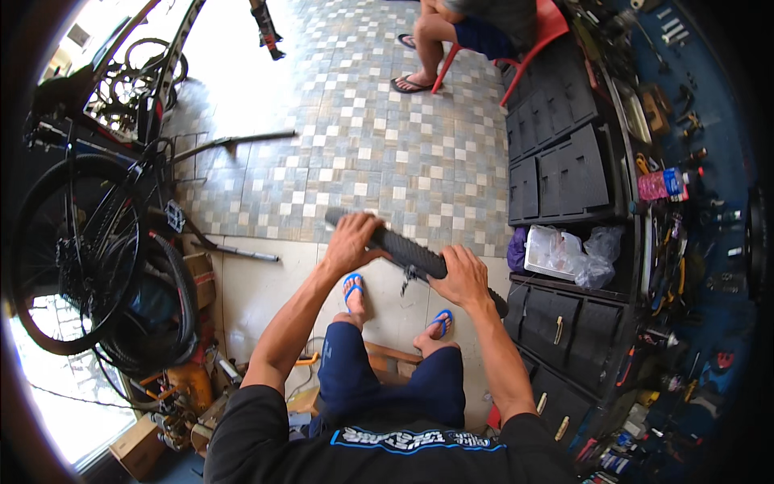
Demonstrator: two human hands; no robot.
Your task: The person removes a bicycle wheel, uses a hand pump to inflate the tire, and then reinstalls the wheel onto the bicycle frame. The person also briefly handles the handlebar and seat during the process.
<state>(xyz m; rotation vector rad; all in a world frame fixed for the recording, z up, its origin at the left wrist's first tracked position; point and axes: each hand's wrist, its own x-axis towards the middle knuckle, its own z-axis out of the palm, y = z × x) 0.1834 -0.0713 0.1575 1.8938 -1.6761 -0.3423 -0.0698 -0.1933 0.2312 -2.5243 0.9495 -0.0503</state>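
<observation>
Left hand (350,244) and right hand (462,276) have fingers curled over the black, knobbly rubber tyre (409,252) at twelve o'clock; a slackening grip could drop it onto the blue-strapped flip-flops (353,280).

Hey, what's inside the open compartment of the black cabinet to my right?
There's a white container, crumpled clear plastic bags overlapping its far side, and something purple beside it. Whatever lies beneath the bags or behind them is covered.
</observation>
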